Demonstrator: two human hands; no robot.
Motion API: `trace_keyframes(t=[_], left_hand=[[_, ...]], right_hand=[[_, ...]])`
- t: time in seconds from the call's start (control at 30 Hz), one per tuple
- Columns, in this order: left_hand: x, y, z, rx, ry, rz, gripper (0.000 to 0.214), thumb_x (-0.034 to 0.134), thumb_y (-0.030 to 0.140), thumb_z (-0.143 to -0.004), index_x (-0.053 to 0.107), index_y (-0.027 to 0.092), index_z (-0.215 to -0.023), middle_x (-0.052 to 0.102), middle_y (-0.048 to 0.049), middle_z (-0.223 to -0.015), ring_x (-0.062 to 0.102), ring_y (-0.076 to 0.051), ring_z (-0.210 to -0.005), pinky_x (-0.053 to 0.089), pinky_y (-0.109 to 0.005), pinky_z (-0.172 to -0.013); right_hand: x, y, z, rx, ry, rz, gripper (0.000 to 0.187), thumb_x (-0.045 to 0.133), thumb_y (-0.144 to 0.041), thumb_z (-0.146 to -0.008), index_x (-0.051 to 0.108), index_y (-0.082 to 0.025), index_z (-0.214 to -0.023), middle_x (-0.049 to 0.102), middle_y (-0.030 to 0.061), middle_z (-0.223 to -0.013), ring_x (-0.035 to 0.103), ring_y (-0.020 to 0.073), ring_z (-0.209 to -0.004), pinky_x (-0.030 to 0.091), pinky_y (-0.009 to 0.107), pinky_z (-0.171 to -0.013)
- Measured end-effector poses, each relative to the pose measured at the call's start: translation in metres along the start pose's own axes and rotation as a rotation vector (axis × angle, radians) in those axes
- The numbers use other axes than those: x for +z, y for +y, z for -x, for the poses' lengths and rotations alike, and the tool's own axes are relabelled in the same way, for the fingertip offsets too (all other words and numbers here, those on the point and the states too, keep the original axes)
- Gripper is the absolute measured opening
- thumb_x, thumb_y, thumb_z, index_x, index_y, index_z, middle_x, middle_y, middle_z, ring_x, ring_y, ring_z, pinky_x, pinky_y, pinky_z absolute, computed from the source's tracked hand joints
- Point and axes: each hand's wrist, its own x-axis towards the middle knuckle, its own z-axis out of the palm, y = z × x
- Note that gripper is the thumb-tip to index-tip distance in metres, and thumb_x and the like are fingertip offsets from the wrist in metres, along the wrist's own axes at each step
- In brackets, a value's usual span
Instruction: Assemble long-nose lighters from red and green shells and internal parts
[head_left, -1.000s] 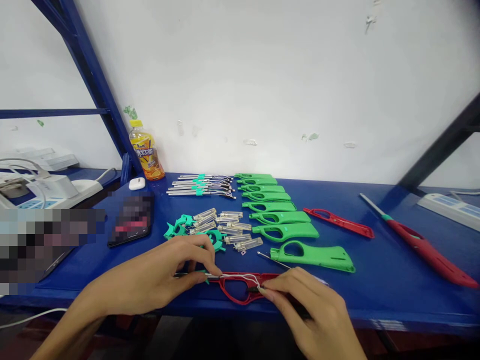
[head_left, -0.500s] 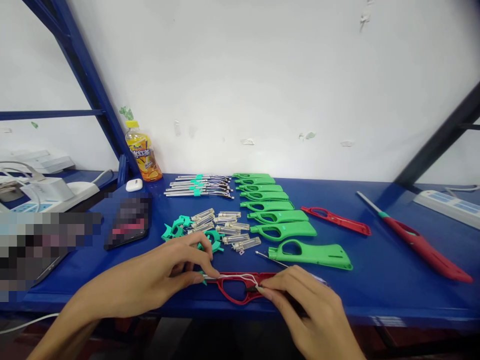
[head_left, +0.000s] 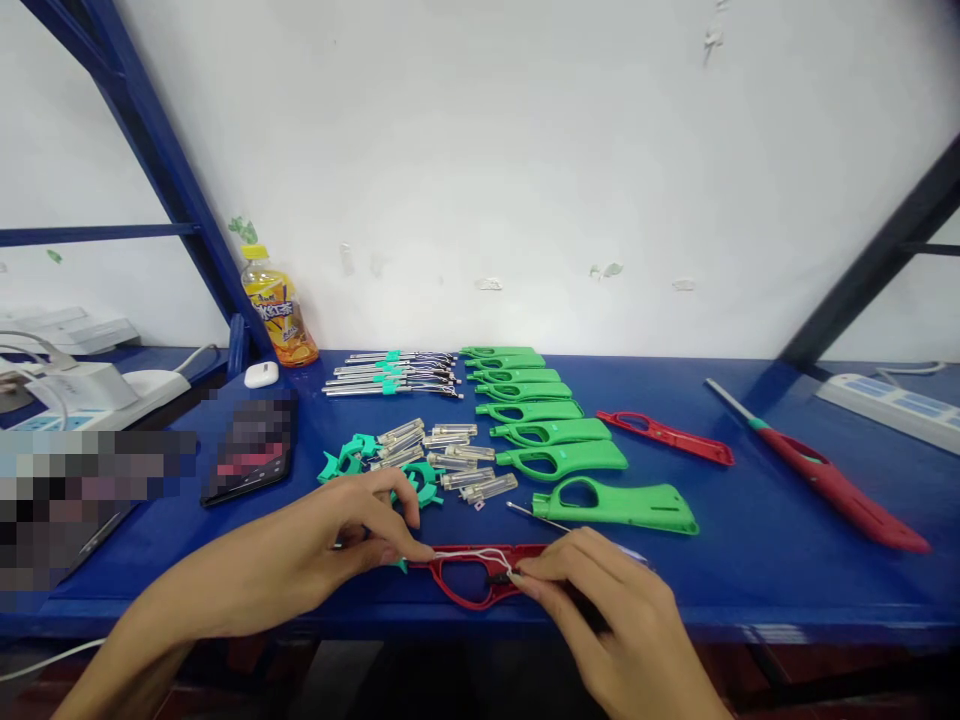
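Note:
A red lighter shell half [head_left: 459, 604] lies at the table's front edge, its hollow side up and its handle loop towards me. My left hand [head_left: 341, 535] is closed at its narrow end, pinching the wired end of a lighter tube mostly hidden by the fingers. A teal piece [head_left: 403, 566] peeks out below them. White wires [head_left: 480, 553] run along the shell to a small black igniter part [head_left: 498, 578]. My right hand [head_left: 607, 605] pinches that part near the shell's middle, covering the shell's far end.
Green lighter shells [head_left: 559, 460], clear fuel tanks [head_left: 469, 453], teal clips [head_left: 351, 458] and wired metal tubes [head_left: 390, 375] lie beyond my hands. A screwdriver [head_left: 536, 517], another red shell half [head_left: 667, 436] and a whole red lighter [head_left: 821, 470] lie right. A phone [head_left: 251, 450] and bottle [head_left: 281, 315] are left.
The view has shifted slightly. My left fingertips have edged over the tube end that showed before. My right hand keeps its pinch on the black part.

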Motion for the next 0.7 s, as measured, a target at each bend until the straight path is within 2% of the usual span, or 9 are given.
trace_keyframes(t=[0.1, 0.3, 0.5, 0.7], left_hand=[[-0.001, -0.003, -0.001, -0.054, -0.096, 0.107, 0.03, 0.056, 0.026, -0.11, 0.082, 0.039, -0.117, 0.067, 0.0, -0.124, 0.067, -0.015, -0.098, 0.053, -0.022, -0.084], [-0.001, -0.001, -0.001, -0.031, -0.072, 0.161, 0.028, 0.056, 0.026, -0.109, 0.081, 0.038, -0.116, 0.071, 0.0005, -0.119, 0.069, -0.017, -0.103, 0.052, -0.025, -0.091], [0.0, 0.003, -0.002, -0.059, -0.084, 0.148, 0.025, 0.057, 0.028, -0.11, 0.081, 0.034, -0.114, 0.072, 0.0006, -0.118, 0.069, -0.016, -0.101, 0.052, -0.024, -0.089], [0.001, 0.008, -0.004, -0.071, -0.058, 0.157, 0.023, 0.058, 0.03, -0.108, 0.081, 0.028, -0.102, 0.074, -0.0015, -0.113, 0.07, -0.018, -0.097, 0.054, -0.026, -0.085]], right_hand=[[0.0, 0.001, 0.0, 0.004, -0.007, -0.007, 0.017, 0.061, -0.023, -0.109, 0.072, -0.024, -0.096, 0.075, -0.0009, -0.086, 0.07, 0.0157, -0.076, 0.056, 0.027, -0.072], [0.0, 0.001, 0.0, -0.005, -0.008, 0.003, 0.016, 0.062, -0.022, -0.108, 0.072, -0.024, -0.095, 0.075, -0.0008, -0.085, 0.07, 0.0158, -0.075, 0.056, 0.027, -0.072], [0.0, 0.0, -0.001, -0.007, 0.002, 0.004, 0.017, 0.062, -0.022, -0.107, 0.072, -0.023, -0.094, 0.075, -0.0001, -0.085, 0.071, 0.0163, -0.075, 0.057, 0.027, -0.07], [-0.001, -0.001, -0.002, -0.008, -0.004, 0.037, 0.019, 0.061, -0.024, -0.108, 0.072, -0.023, -0.092, 0.075, 0.0004, -0.083, 0.071, 0.0171, -0.073, 0.057, 0.029, -0.07]])
